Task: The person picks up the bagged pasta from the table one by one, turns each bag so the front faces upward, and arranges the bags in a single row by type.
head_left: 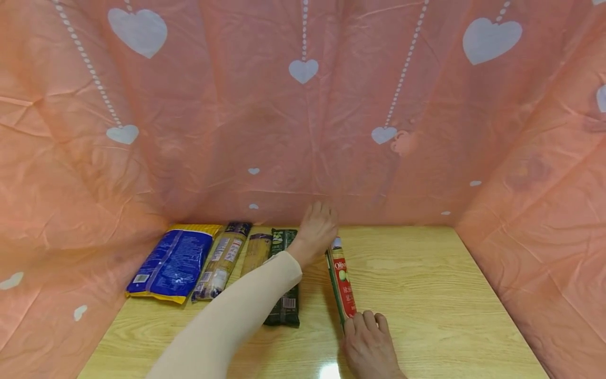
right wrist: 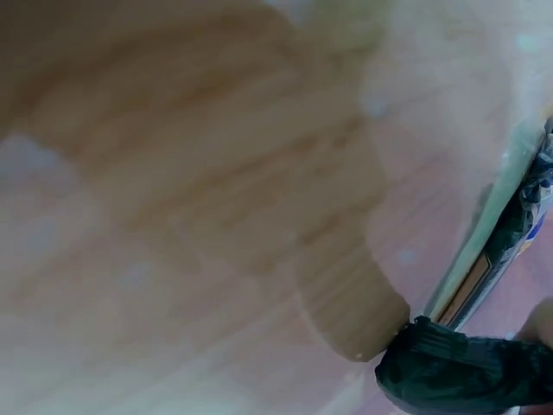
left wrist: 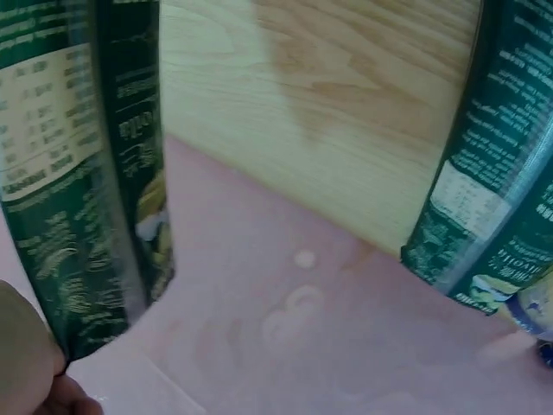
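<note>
Both of my hands hold a long green noodle pack with a red front label, tilted on its edge over the table. Its far end is pinched by my left hand; thumb and fingertips show at the pack's corner in the left wrist view. At the near end, my right hand grips with curled fingers. The right wrist view shows the dark green pack end beside part of that hand. Left of it lies another dark green noodle pack, partly covered by my left forearm.
Further left lie a clear noodle pack, a longer noodle pack with purple ends and a blue-and-yellow bag. A pink cloth with white hearts stands around the back and sides of the wooden table.
</note>
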